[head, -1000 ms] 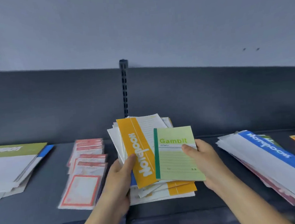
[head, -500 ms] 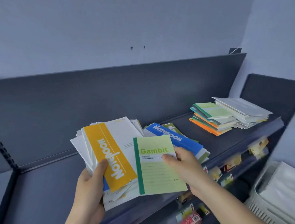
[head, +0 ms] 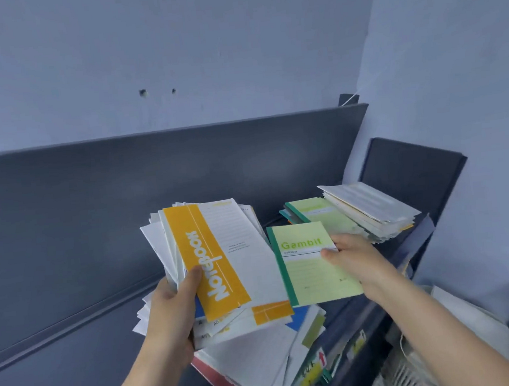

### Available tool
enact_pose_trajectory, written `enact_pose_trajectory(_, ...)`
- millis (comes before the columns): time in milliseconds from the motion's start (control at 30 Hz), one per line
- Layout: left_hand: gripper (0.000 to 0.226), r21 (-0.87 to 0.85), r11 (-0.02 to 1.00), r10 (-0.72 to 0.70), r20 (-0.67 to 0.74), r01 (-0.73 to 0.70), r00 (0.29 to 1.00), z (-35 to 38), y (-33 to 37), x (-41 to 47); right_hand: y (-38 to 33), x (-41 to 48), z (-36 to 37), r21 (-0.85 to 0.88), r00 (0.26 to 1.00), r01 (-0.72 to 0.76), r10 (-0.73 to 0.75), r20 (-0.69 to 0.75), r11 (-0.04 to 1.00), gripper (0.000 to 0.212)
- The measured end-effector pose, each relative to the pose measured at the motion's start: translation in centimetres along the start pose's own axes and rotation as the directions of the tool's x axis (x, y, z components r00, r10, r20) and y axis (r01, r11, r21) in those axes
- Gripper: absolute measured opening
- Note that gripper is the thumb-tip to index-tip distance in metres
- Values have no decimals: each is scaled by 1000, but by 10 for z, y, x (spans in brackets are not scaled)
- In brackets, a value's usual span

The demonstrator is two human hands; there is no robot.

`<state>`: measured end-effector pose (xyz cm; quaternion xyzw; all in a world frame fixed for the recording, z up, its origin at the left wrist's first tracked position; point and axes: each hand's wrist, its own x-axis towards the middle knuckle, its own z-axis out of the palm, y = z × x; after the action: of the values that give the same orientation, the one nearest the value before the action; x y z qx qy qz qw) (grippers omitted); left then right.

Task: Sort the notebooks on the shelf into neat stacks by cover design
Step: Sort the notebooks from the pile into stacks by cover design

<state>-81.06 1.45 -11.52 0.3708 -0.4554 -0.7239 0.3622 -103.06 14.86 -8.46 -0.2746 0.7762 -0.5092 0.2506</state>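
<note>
two hands (head: 171, 317) (head: 357, 260), two light-green notebooks (head: 312, 274) (head: 316, 215) in view

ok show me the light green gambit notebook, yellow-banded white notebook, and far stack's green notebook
light green Gambit notebook (head: 308, 276): head view, cover centre
yellow-banded white notebook (head: 203, 259): head view, yellow band
green notebook topping far stack (head: 311, 211): head view, cover

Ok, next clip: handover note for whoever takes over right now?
Left hand grips a fanned bundle, orange Notebook cover on top.
Right hand pinches the green Gambit notebook, beside the bundle.
Done: a green-topped stack sits at the right end of the shelf.
Left: probably add the Gambit there, then sort the bundle and the mixed pile beneath.
</note>
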Motion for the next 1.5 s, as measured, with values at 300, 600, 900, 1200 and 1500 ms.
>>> enact_pose_trajectory(300, 22, 34, 999, -35, -11, 35, 999, 33, -10, 38, -14, 126, -53, -49, 942, 141, -149, -300, 989, 24)
enact_pose_trajectory(600, 25, -34, 999, -4, -186, -3, 983, 71, -20, 33, 5, 189, -57, -660, 942, 287, -329, 64, 694, 36)
enact_pose_trajectory(900, 44, -41, 991, 102, -354, -124, 930, 96, -32, 2, 12, 127, 37, 61, 794, 55, -81, 602, 997, 38)
enact_pose_trajectory(1200, 17, 1, 989, 130, -481, -148, 867, 68, -38, -19, 37, 134, 54, 183, 757, -241, 66, 650, 953, 20)
enact_pose_trajectory(1500, 51, -67, 985, 109, -460, -157, 881, 39, -38, -32, 29, 116, 67, 240, 697, -239, -6, 717, 941, 27)
